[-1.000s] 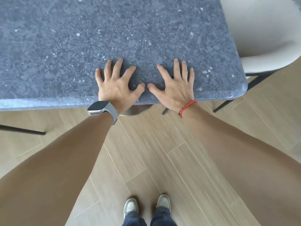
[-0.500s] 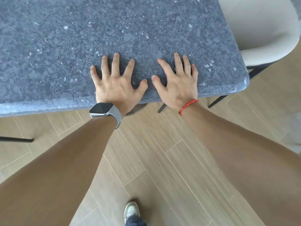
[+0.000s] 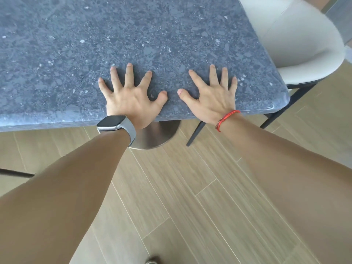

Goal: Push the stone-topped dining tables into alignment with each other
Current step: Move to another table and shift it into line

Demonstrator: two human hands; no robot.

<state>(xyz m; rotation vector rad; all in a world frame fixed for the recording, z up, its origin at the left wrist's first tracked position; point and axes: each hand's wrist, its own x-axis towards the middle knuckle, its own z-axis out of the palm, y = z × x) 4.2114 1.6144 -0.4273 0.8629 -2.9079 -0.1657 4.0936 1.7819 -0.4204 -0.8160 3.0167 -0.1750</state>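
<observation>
A dark blue-grey speckled stone-topped table (image 3: 133, 31) fills the upper part of the head view, its near edge running across the frame. My left hand (image 3: 131, 96), with a grey watch on the wrist, presses flat on the top near that edge, fingers spread straight. My right hand (image 3: 213, 94), with a red cord bracelet, lies flat beside it, closer to the table's rounded right corner. Only this one table is in view.
A cream upholstered chair (image 3: 297, 40) with thin black legs stands against the table's right side. A round brushed-metal table base (image 3: 156, 136) shows under the near edge. A black leg (image 3: 17, 173) crosses the wood-plank floor at the left.
The table and both hands have shifted away from me and my arms are stretched further; my hands sit wider apart. My shoes have nearly left the bottom of the frame.
</observation>
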